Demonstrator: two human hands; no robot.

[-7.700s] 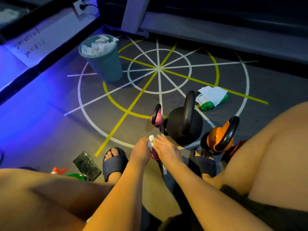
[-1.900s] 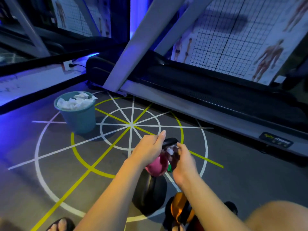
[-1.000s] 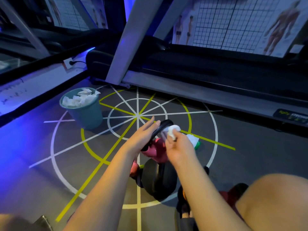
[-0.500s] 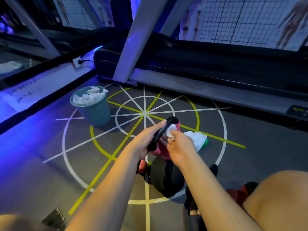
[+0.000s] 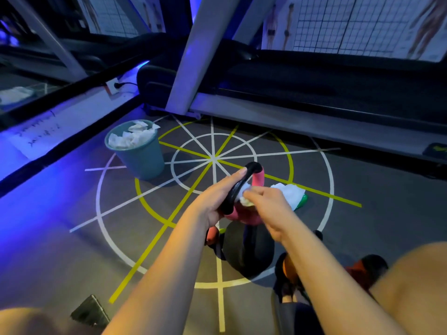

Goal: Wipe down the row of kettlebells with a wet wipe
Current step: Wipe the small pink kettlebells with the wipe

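At centre our left hand [image 5: 217, 198] grips the pink kettlebell [image 5: 245, 216]; our right hand [image 5: 269, 201] pinches the wipe [image 5: 244, 199] against it. The black kettlebell [image 5: 256, 252] below is probably not yet wiped.

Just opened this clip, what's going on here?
A person is cleaning kettlebells. The left hand grips the black handle of a pink kettlebell, holding it up in front of the others. The right hand pinches a wipe against the inside of that handle. A black kettlebell and an orange kettlebell stand on the floor below. A bin stuffed with used wipes stands to the left, and a wipe pack lies to the right.
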